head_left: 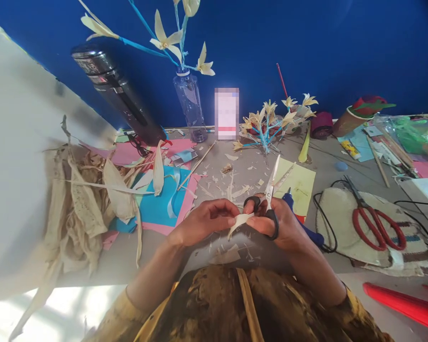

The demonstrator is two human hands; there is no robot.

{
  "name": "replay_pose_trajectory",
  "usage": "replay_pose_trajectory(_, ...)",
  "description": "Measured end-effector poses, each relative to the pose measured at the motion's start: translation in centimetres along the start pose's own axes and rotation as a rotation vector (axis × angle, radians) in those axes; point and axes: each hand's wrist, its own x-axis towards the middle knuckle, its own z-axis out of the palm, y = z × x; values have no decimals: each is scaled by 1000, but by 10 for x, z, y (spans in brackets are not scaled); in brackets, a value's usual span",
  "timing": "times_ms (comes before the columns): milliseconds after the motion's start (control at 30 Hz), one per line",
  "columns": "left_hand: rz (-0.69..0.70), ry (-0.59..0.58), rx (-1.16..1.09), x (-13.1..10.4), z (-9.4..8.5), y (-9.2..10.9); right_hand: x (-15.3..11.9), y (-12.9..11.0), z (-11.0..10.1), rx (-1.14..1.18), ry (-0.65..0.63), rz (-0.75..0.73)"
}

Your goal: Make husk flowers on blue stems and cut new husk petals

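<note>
Between the fingertips of both hands is a small pale piece of dried husk, shaped like a petal. My left hand pinches its left side, fingers closed. Black-handled scissors hang on the fingers of my right hand, blades parted and pointing away from me. The right thumb and finger also touch the right end of the husk piece. Thin husk scraps lie scattered on the grey table in front of and beneath the hands.
Dried husks heap up at left over blue paper. Behind stand a dark flask, a bottle of husk flowers and a blurred upright screen. Flowers lie at back right. Red-handled scissors and a blue glue gun are at right.
</note>
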Motion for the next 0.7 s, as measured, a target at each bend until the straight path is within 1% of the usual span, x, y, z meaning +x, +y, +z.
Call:
replay_pose_trajectory(33, -4, -3, -14, 0, -1, -1, 0, 0, 0, 2, 2, -4)
replay_pose_trajectory(100, -17, 26, -62, 0, -2, -5, 1, 2, -1, -5, 59, -22)
replay_pose_trajectory(167, 4, 108, -128, 1, -3, -8, 1, 5, 1, -36, 133, -59)
replay_pose_trajectory(200, 34, 158, -164, 1, -2, -9, 0, 8, 3, -53, 150, -78)
replay_pose_trajectory(233, 68, 205, -201, 2, -1, -10, -1, 11, 5, -69, 143, -99)
replay_pose_trajectory(300, 123, 275, -290, 3, 2, -11, -5, 18, 11, -61, 61, -110)
replay_pose_trajectory(367, 148, 316, -368, 4, 6, -11, -8, 25, 19, -82, -17, -91)
replay_pose_trajectory(467, 157, 346, -404, 5, 11, -10, -9, 32, 29, -128, -110, -110)
replay_pose_trajectory(533, 160, 352, -406, 5, 13, -9, -8, 35, 33, -129, -130, -108)
replay_pose_trajectory(700, 188, 374, -431, 6, 16, -8, -7, 36, 36, -90, -131, -55)
